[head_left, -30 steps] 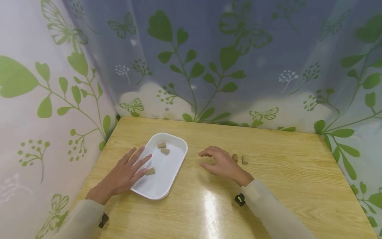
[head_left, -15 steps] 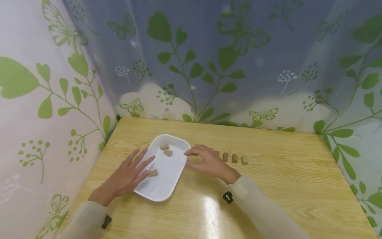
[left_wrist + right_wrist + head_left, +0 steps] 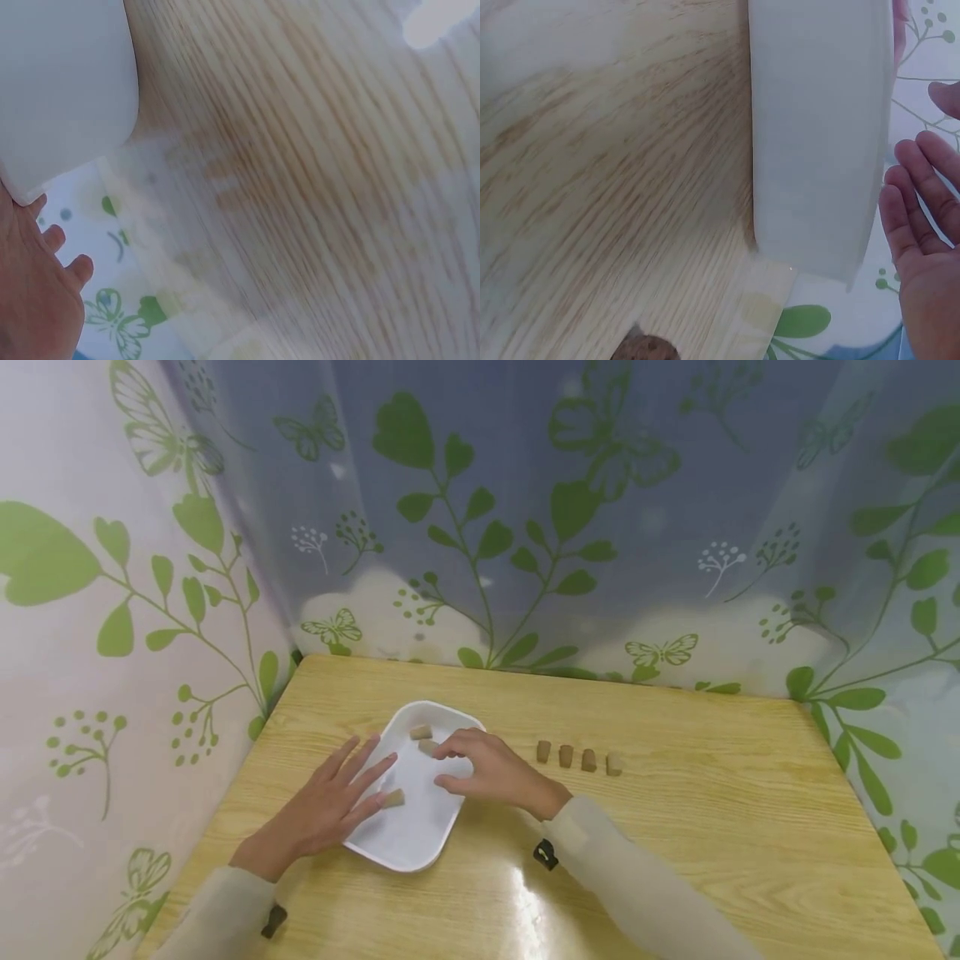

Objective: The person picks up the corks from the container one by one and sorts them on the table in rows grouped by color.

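Observation:
A white rectangular tray [image 3: 405, 847] holds three cork stoppers: one [image 3: 421, 732] near its far end, a second [image 3: 428, 747] just below that, and a third [image 3: 393, 798] by the left thumb. My left hand [image 3: 318, 810] lies at the tray's left rim with fingers spread; its fingertips [image 3: 79, 270] also show in the left wrist view. Over the tray's right side is my right hand [image 3: 495, 772], fingers bent and thumb apart, holding nothing. Its index fingertip overlaps the second cork in the head view; whether they touch I cannot tell.
Right of the tray, several corks [image 3: 566, 756] stand in a row on the wooden table [image 3: 712, 827]. One cork [image 3: 646, 349] shows at the bottom of the right wrist view. Printed curtains [image 3: 480, 568] border the table at the back and sides.
My right hand has moved left from near the row of corks to above the tray, uncovering more of the row. The tray and left hand have shifted slightly right.

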`<state>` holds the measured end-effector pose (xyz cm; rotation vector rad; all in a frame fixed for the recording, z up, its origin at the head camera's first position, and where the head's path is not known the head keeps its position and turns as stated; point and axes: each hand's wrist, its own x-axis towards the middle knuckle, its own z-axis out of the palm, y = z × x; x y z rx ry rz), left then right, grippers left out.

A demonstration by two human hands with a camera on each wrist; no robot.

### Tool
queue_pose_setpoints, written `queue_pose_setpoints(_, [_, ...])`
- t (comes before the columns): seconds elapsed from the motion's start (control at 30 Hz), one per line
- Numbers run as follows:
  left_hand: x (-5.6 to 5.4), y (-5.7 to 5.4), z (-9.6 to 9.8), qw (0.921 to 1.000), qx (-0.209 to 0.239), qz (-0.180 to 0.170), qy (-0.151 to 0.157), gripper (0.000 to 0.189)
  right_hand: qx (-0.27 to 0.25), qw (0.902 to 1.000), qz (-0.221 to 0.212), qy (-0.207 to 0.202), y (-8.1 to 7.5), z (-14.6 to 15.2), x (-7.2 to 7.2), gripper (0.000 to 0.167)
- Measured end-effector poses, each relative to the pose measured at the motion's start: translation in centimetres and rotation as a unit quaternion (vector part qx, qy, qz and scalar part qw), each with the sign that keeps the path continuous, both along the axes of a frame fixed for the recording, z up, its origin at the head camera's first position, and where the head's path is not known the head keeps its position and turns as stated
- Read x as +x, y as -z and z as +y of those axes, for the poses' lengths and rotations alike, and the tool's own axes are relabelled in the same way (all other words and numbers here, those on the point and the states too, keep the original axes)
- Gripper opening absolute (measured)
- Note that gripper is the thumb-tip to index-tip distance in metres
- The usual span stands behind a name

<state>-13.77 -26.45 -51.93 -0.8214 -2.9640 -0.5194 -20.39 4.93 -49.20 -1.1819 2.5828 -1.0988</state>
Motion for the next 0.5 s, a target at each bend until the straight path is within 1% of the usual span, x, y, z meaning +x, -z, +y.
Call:
queue_pose_setpoints(0.13, [0.0,0.2,0.4,1.0,0.006,0.002,0.005,0.062,0.012,0.9999,0.009,0.001,0.3,-0.6,-0.2,0.037])
queue_pose_setpoints(0.37, [-0.2,0.4,0.6,0.9996,-0.01,-0.026,-0.003,0.065,0.033,0.999,0.021,-0.021,0.1,-1.6,-0.4,0.037])
queue_pose_setpoints(0.5, [-0.2,0.4,0.4,0.9995,-0.011,-0.028,-0.004,0.065,0.054,0.9978,0.018,-0.033,-0.1,-2.6,-0.4,0.036])
